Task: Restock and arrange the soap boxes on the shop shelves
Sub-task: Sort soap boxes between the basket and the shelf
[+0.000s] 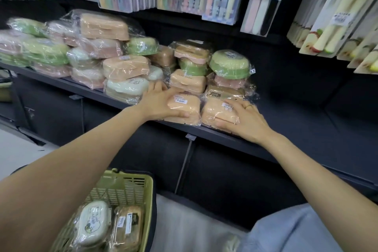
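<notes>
Gripping peach soap boxes (185, 108), fingers (229, 106) curled.

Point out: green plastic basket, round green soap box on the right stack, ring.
green plastic basket (143, 185): head view, far rim.
round green soap box (229, 63): head view, wrapped lid top.
ring (248, 106): head view, band on right hand finger.

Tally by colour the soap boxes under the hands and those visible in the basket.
Orange: 2, left orange box under left hand, right orange box under right hand
White: 1, white box in the basket
Brown: 1, brown box
Total: 4
</notes>
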